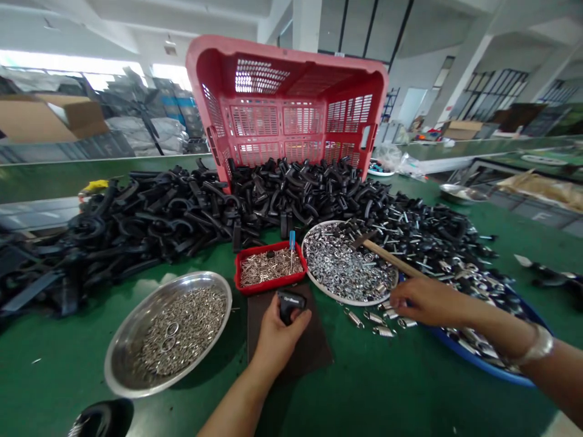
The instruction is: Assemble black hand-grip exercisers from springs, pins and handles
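Observation:
My left hand is closed around a black plastic handle piece with white lettering, above a dark flat pad. My right hand reaches down with curled fingers beside several loose metal springs; its fingertips are partly hidden, so what they pinch cannot be made out. A wooden-handled hammer lies across a white plate heaped with small shiny metal parts; its handle end passes behind my right hand. A red tray of small metal pins, with a blue-handled screwdriver, sits just beyond my left hand.
A steel bowl of small metal pieces stands at left. Black plastic parts are piled across the back, spilling from a tipped red crate. A blue basin lies under my right forearm. Pliers-like tools rest at far right.

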`<action>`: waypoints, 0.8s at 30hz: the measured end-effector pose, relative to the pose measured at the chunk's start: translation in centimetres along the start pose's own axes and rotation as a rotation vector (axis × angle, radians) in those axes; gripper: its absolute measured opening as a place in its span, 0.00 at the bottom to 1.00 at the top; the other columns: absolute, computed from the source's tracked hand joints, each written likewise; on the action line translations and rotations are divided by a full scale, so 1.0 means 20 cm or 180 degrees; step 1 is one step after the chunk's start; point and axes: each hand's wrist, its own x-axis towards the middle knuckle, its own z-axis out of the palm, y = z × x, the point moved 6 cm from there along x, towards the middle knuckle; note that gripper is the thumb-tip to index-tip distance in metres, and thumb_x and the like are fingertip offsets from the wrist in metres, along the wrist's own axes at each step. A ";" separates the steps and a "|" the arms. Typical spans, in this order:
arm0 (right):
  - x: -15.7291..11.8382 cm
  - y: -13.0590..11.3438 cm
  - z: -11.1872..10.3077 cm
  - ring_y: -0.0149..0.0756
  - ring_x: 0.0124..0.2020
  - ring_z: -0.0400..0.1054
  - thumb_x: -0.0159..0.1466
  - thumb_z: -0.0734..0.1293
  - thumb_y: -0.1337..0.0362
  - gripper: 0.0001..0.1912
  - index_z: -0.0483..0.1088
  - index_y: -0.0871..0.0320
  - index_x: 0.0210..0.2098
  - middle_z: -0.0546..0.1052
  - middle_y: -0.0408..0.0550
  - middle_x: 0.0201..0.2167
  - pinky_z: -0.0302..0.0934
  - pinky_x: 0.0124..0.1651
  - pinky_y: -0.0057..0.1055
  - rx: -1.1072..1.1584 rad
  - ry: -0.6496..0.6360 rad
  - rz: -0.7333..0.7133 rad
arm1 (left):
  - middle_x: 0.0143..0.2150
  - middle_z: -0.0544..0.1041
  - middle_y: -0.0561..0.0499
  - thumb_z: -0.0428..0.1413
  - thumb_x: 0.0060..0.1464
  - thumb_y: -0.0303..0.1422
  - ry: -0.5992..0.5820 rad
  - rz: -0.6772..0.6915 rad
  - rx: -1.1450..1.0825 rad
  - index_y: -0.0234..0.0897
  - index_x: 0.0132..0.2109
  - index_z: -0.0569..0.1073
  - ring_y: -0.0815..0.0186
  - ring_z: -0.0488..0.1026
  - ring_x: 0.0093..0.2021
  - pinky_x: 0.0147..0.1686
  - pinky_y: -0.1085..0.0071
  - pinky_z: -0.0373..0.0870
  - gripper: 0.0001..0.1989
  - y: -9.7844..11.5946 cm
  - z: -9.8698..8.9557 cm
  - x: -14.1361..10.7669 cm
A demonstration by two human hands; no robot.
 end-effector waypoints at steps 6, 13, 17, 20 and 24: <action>-0.14 -0.21 0.25 0.42 0.38 0.69 0.60 0.58 0.56 0.17 0.70 0.55 0.42 0.74 0.52 0.37 0.62 0.39 0.37 -0.0202 -0.0126 0.0078 | 0.17 0.59 0.63 0.58 0.41 0.41 -0.0476 -0.0311 -0.0095 0.36 0.30 0.60 0.78 0.54 0.13 0.13 0.81 0.50 0.16 -0.07 0.08 -0.01; -0.08 -0.27 0.30 0.43 0.40 0.67 0.58 0.58 0.66 0.13 0.68 0.59 0.40 0.72 0.55 0.37 0.62 0.40 0.37 -0.0068 -0.0121 0.0464 | 0.19 0.64 0.58 0.55 0.46 0.37 -0.0528 -0.0082 0.0684 0.36 0.33 0.65 0.74 0.60 0.16 0.17 0.78 0.57 0.10 -0.03 0.11 0.00; -0.11 -0.27 0.28 0.42 0.36 0.68 0.60 0.57 0.63 0.11 0.67 0.59 0.37 0.72 0.54 0.34 0.62 0.37 0.38 0.0552 0.0399 0.0520 | 0.30 0.73 0.49 0.53 0.48 0.33 -0.0783 0.0736 0.1879 0.35 0.35 0.71 0.65 0.70 0.31 0.32 0.71 0.65 0.07 0.12 0.25 0.09; -0.15 -0.22 0.23 0.39 0.33 0.67 0.59 0.61 0.57 0.13 0.64 0.56 0.40 0.71 0.50 0.32 0.61 0.30 0.33 0.1822 0.1088 0.0742 | 0.37 0.74 0.45 0.53 0.48 0.32 -0.0747 0.1062 0.2992 0.35 0.35 0.73 0.61 0.70 0.37 0.37 0.68 0.65 0.08 0.19 0.38 0.21; -0.15 -0.12 0.23 0.33 0.26 0.64 0.53 0.67 0.53 0.22 0.61 0.54 0.44 0.72 0.48 0.33 0.53 0.19 0.25 0.4077 0.1526 0.1258 | 0.39 0.73 0.46 0.52 0.48 0.30 -0.0770 0.1078 0.3791 0.38 0.37 0.74 0.61 0.71 0.38 0.36 0.69 0.65 0.09 0.19 0.51 0.33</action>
